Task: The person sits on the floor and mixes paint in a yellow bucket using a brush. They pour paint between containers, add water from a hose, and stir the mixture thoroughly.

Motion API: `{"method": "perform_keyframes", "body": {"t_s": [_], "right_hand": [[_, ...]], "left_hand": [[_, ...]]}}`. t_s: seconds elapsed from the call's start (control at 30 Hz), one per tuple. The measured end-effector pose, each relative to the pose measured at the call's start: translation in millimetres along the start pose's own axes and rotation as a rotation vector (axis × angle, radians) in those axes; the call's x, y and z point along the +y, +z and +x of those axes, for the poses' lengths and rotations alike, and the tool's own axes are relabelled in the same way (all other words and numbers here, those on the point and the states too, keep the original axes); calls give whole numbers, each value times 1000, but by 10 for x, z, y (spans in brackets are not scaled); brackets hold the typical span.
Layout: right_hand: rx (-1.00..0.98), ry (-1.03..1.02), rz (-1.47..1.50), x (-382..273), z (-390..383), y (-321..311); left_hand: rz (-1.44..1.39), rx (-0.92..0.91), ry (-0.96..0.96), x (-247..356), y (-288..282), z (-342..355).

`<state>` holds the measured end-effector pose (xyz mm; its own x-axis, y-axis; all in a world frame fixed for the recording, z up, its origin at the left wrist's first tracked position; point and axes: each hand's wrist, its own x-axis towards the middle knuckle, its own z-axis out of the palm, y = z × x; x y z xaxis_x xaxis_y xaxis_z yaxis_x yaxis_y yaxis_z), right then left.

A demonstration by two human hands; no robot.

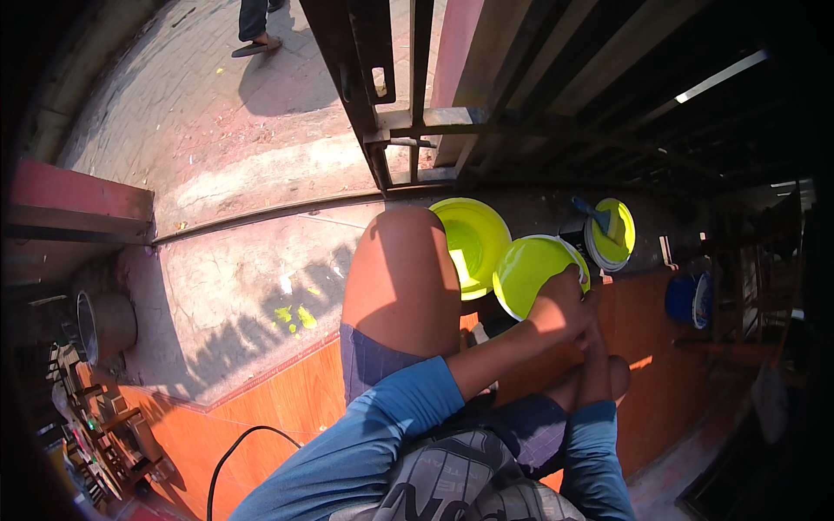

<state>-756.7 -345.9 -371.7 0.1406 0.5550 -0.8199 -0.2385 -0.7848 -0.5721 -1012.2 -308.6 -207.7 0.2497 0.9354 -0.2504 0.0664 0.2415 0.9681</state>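
A tub of bright yellow-green paint [525, 271] stands in front of me, with both hands at its near right edge. My left hand [561, 300] bends over that edge, its fingers hidden behind the hand and wrist. Against it, just to the right, is my right hand [592, 319], whose fingers I cannot make out. Left of this tub, beside my knee, is a wider yellow-green basin [497, 236] with paint inside. To the right stands a white bucket [594, 253] of the same colour, a blue-handled paintbrush [592, 211] lying across its top.
A dark metal gate [426, 122] rises beyond the tubs. Yellow-green splashes [304, 316] mark the concrete at left, near a grey metal pot [106, 325]. A blue bucket [686, 300] stands at far right. A black cable [228, 453] curves over orange tiles. A person's foot [258, 45] shows outside.
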Motion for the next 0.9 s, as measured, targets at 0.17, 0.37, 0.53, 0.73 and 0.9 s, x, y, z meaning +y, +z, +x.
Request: {"method": "perform_keyframes", "body": {"t_s": [0.17, 0.37, 0.53, 0.73, 0.9], "right_hand": [[-43, 9, -36, -5, 36, -78], [22, 25, -28, -28, 18, -67], [24, 39, -43, -97, 30, 0], [34, 48, -46, -122, 40, 99], [59, 31, -63, -97, 99, 111]], "left_hand": [[-29, -45, -15, 24, 1, 7], [-21, -55, 19, 12, 61, 9], [16, 21, 99, -80, 135, 44], [-19, -47, -36, -148, 167, 134], [-30, -37, -68, -181, 190, 209]]}}
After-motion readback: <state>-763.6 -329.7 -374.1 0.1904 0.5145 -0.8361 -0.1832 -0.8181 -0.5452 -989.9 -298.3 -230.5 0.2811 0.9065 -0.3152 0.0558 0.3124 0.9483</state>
